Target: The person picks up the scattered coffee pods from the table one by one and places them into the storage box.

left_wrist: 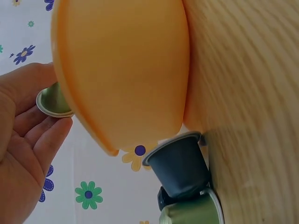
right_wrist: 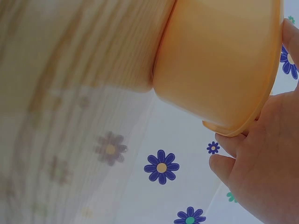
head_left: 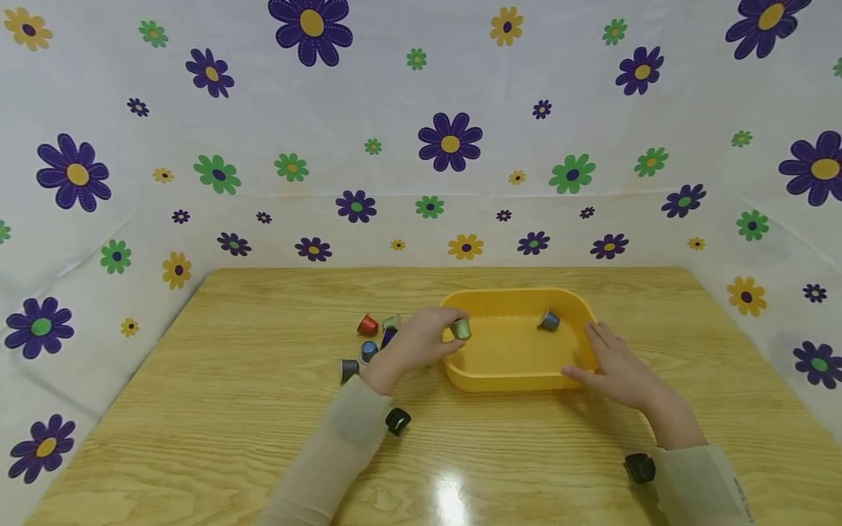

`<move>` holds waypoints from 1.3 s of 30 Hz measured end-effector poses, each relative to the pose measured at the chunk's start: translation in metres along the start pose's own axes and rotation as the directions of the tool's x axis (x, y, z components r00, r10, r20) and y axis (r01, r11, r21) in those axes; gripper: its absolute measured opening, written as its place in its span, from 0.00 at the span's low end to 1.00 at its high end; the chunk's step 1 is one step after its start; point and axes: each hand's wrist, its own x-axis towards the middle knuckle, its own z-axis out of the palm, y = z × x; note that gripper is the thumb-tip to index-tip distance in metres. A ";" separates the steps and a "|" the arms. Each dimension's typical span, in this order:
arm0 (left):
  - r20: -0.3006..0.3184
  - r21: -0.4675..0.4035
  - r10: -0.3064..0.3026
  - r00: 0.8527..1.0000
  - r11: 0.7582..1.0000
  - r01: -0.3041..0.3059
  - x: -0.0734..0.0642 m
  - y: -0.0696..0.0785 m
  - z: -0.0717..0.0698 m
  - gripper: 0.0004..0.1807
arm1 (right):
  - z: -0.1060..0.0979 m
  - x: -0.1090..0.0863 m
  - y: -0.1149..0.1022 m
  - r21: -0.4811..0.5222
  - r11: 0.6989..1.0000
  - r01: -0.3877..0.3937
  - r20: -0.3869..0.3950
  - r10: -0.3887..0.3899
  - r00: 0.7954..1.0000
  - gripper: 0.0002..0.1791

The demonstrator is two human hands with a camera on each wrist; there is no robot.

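Note:
My left hand pinches a light green coffee capsule between thumb and fingers, just inside the left rim of a yellow plastic bin. In the left wrist view the bin's rim partly hides this green capsule. A dark blue capsule lies on its side inside the bin toward the back right. My right hand rests on the bin's right end, its fingers fairly straight along the rim and the thumb at the front corner. It holds no capsule.
Left of the bin several capsules lie loosely grouped: a red one, a pale green one, a blue one, a dark grey one and a dark purple one. A flowered cloth surrounds the wooden table.

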 end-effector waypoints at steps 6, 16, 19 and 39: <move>0.031 -0.014 0.008 0.999 1.000 -0.008 0.008 0.001 0.005 0.19 | -0.002 0.001 0.000 -0.008 1.000 0.011 -0.008 -0.011 1.000 0.47; 0.075 0.012 0.001 0.997 1.000 -0.002 0.013 0.006 0.012 0.16 | -0.002 0.001 -0.001 -0.005 1.000 0.002 -0.004 -0.002 1.000 0.48; 0.085 0.028 -0.003 0.996 1.000 0.001 0.015 0.005 0.015 0.15 | -0.001 0.001 -0.001 -0.004 1.000 -0.001 -0.004 0.001 1.000 0.48; 0.258 0.103 -0.045 0.965 0.995 0.019 0.026 0.009 0.023 0.14 | 0.001 0.001 0.001 -0.012 1.000 0.004 -0.002 -0.004 1.000 0.48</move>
